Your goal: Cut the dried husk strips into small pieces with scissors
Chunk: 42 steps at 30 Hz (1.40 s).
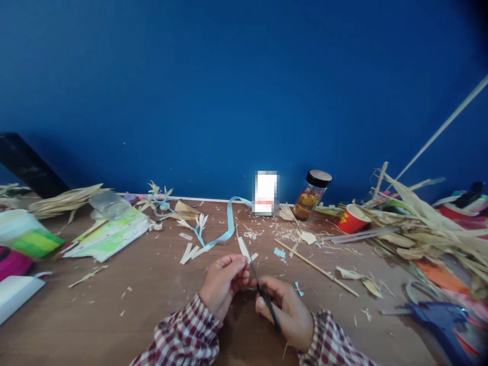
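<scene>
A narrow pale strip [244,247] is pinched between the thumb and fingers of my left hand [226,279]. Dark scissors [269,305] are gripped in my right hand [287,310], their tips pointing up and away along the strip's right edge. Whether the blades touch the strip is hard to tell. Beyond my left hand lie several loose white strips [189,252] and a light blue ribbon [231,223]. Close to them is a small stem with white petals and blue wrapping [200,233].
A thin stick [318,267] lies right of my hands among scraps. Farther back stand a lidded jar [310,195] and a tilted red paper cup [353,218]. Dried husks [415,213] and a blue glue gun [438,317] occupy the right; a painted sheet [110,236] is left.
</scene>
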Tool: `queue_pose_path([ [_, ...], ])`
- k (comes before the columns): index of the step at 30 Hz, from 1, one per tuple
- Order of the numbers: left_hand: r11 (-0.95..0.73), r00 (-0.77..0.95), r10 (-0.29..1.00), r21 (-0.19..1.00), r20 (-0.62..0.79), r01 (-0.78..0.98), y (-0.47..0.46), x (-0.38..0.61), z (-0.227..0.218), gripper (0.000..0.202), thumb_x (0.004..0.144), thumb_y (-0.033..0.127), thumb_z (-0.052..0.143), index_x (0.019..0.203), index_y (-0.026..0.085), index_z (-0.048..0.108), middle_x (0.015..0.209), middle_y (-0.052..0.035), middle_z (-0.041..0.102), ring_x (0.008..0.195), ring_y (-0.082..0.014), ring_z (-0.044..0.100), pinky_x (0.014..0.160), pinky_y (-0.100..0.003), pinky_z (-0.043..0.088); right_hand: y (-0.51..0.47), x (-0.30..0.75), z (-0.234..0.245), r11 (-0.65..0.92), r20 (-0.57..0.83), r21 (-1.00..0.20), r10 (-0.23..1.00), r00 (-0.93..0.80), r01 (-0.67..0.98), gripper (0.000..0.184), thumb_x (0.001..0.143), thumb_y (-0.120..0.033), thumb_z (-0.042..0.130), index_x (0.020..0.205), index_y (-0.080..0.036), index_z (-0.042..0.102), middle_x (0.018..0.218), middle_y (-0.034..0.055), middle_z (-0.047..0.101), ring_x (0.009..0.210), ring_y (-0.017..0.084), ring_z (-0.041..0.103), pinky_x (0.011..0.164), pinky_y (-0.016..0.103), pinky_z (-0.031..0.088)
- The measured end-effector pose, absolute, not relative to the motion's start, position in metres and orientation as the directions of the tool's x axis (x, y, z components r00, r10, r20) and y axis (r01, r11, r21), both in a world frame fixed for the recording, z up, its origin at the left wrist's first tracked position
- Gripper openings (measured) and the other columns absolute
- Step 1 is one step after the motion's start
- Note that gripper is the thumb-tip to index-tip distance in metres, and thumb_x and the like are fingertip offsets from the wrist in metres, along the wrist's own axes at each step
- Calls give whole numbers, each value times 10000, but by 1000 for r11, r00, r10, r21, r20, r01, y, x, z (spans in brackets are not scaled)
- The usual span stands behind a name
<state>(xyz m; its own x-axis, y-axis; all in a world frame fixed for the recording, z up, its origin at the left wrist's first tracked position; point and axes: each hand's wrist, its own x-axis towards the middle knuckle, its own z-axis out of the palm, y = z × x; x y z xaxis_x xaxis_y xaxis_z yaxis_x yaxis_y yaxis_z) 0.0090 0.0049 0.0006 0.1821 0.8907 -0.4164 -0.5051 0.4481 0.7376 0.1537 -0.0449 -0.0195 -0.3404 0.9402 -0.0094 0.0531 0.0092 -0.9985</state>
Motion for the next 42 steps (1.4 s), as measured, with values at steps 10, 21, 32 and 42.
queue_pose_path([
  [10,432,205,902,778,-381,-457,4,10,-1,155,604,224,686,647,102,601,549,-2,585,442,-54,500,469,-193,482,-45,154,-16,-20,-25,-1000,936,-350,17,291,787,-370,539,995,-166,535,666,-22,472,563,90,383,502,202,305],
  [21,437,183,899,777,-399,-454,2,11,3,162,570,227,703,623,108,607,543,-1,587,440,-58,499,468,-194,480,-44,153,-15,-42,-54,-998,946,-320,47,321,779,-413,524,976,-161,549,630,-19,498,557,102,442,510,202,352],
  [32,458,190,888,773,-419,-440,2,11,2,145,608,226,676,636,103,605,548,-9,592,431,-51,507,448,-166,461,-44,153,-17,-62,-66,-998,948,-313,23,335,758,-412,551,968,-151,544,595,-31,468,523,94,415,482,197,330],
  [42,473,187,879,749,-439,-464,3,11,2,135,597,211,686,639,109,608,535,-4,588,427,-52,507,423,-154,449,-45,152,-19,-73,-89,-995,953,-289,65,318,752,-409,556,946,-158,558,569,-36,467,497,89,407,445,184,300],
])
